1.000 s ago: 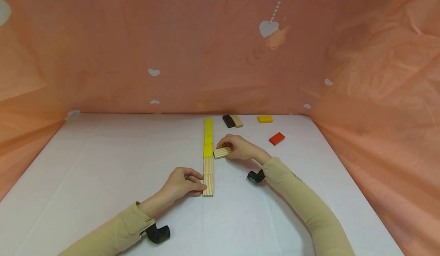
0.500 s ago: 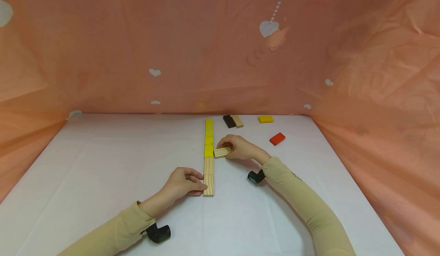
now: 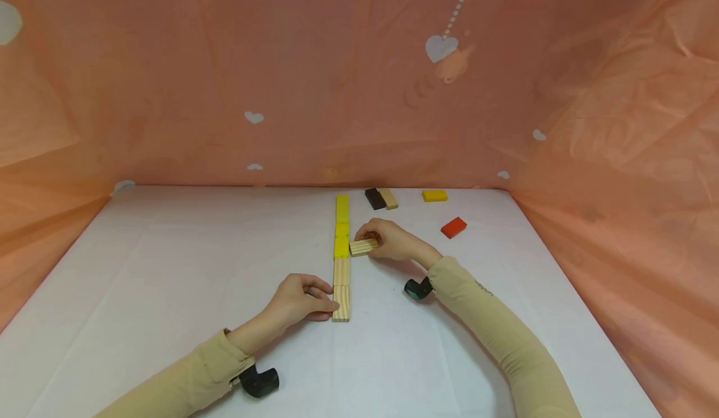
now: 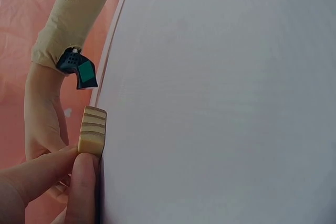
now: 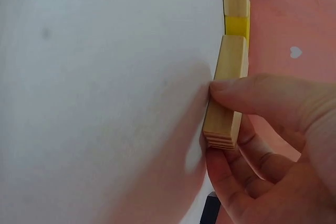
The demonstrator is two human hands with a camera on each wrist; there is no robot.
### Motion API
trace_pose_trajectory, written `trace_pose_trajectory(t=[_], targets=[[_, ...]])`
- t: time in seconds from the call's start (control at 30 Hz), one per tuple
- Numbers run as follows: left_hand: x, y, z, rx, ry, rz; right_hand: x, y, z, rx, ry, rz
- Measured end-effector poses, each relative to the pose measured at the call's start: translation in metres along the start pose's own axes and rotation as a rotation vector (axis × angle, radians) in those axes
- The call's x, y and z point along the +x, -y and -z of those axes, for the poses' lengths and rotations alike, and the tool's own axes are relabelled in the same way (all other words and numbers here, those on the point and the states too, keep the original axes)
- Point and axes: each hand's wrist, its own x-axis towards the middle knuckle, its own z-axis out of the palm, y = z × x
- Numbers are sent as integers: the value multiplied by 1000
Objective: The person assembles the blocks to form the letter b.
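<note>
The wooden block [image 3: 362, 247] lies crosswise just beside the row's nearer yellow block [image 3: 341, 246]; contact between them, or with the table [image 3: 224, 237], cannot be confirmed. The right hand [image 3: 393, 241] pinches it at the outer end, thumb on one side and fingers opposite, leaving the inner end free. At the row's near end, the left hand [image 3: 298, 296] has its thumb and index finger touching the left side of the end block [image 3: 342, 298]; whether they pinch it cannot be told. Handling: expect the held block to be light, rigid and hard to damage. Its grained wood should give fair grip, but a smooth face may slide under off-center pressure. Grip the two opposing long sides with the fingertips, near the outer end, and keep the inner end unobstructed. Use low force, as the row's blocks probably shift easily if bumped.
</note>
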Motion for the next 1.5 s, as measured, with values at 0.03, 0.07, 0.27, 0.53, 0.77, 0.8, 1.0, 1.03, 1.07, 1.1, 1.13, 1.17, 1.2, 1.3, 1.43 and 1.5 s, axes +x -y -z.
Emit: trace_pose_trajectory(t=[0.03,0.07,0.27,0.53,0.77,0.8,1.0,1.03,1.07,1.1,1.13,1.17,1.2,1.3,1.43,1.5], targets=[[0,0,0,0,0,-1,0,0,0,-3,-1,2],[0,0,0,1,-1,-2,0,0,0,-5,-1,0],[0,1,0,0,-7,-2,0,0,-1,-2,9,-31],[1,2,-1,3,-12,-7,0,2,0,2,9,-49],[1,2,-2,14,-10,-12,0,1,-1,12,12,-51],[1,2,-2,14,-9,-13,0,1,0,13,12,-50],[-1,1,-1,6,3,-17,0,0,-1,25,11,-48],[-1,1,-1,7,4,-17,0,0,-1,28,11,-46],[-1,1,-1,7,5,-16,0,0,-1,31,10,-45],[-1,1,-1,7,4,-15,0,0,0,32,9,-42],[-1,1,-1,7,3,-14,-1,-1,0,32,8,-38],[-1,1,-1,8,3,-13,-1,-1,1,33,8,-35],[-1,1,-1,9,1,-11,-2,-1,2,38,7,-28],[-1,1,-1,8,-4,-6,-6,0,8,56,-1,-10],[-1,0,-1,0,-6,-1,-12,1,20,80,-19,31],[0,0,-1,-6,-6,1,-16,-1,27,83,-29,44]])
